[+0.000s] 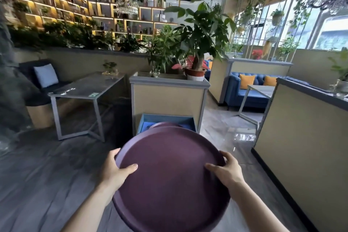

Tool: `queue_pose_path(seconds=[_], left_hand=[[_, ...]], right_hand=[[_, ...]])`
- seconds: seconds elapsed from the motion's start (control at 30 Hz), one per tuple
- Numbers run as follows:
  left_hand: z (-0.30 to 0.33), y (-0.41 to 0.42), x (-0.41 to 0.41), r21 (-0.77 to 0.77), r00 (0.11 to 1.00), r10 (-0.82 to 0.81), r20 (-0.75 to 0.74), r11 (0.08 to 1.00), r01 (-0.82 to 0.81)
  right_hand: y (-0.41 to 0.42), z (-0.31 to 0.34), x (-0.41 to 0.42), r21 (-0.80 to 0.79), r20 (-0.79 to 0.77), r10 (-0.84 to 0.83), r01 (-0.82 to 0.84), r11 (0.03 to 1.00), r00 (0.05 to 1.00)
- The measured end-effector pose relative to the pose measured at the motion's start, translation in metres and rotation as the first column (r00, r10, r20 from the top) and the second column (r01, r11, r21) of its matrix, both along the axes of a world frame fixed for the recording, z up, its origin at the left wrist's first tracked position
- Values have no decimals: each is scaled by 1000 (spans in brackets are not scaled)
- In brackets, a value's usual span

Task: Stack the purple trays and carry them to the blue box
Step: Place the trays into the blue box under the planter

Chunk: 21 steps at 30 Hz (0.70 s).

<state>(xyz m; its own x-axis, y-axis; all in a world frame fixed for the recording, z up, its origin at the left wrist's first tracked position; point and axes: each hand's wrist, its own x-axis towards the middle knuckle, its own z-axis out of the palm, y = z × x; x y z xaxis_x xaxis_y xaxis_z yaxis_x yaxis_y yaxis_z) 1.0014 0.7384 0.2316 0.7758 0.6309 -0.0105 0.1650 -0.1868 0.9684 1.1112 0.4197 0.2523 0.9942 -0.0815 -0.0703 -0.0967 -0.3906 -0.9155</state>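
I hold a stack of round purple trays (169, 175) level in front of me, above the floor. My left hand (114, 169) grips the left rim, thumb resting on the top tray. My right hand (225, 170) grips the right rim the same way. Straight ahead on the floor stands the blue box (146, 121), open at the top, against a beige planter cabinet. Another purple tray (165, 124) lies inside the box, its rim showing just beyond the stack. The stack hides the box's near side.
The beige planter cabinet (167, 100) with potted plants rises behind the box. A grey table (86, 86) stands at the left, a dark sofa behind it. A beige partition wall (301, 137) runs along the right. Blue sofa and table sit at back right.
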Motion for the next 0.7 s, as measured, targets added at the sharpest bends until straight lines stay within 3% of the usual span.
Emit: queue_pose_path(seconds=[0.3, 0.7], left_hand=[[-16, 87, 194, -29, 999, -36, 0, 999, 36], [-52, 140, 378, -17, 997, -47, -63, 999, 46]], right_hand=[[83, -2, 176, -47, -31, -40, 38, 998, 999], [140, -46, 361, -52, -86, -51, 47, 998, 995]])
